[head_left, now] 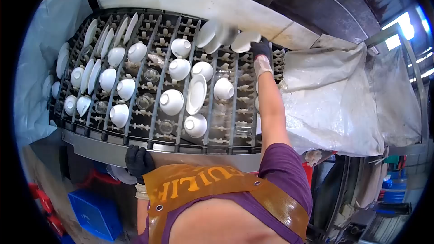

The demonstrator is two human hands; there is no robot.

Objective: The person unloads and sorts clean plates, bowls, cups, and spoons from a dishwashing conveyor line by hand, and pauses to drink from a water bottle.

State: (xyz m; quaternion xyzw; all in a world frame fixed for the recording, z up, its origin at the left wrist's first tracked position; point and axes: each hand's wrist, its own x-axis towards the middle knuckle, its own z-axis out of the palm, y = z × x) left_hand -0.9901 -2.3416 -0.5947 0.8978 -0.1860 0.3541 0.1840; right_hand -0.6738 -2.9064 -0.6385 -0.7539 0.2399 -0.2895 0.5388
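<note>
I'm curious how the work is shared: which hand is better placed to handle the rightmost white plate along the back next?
Probably the right hand: stretched across the rack, it seems to grip the edge of the white plate. The left hand is by the near metal edge, well away.

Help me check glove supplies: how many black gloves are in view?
2: one on the right hand, touching a white plate; one on the left hand, by the metal edge.
</note>
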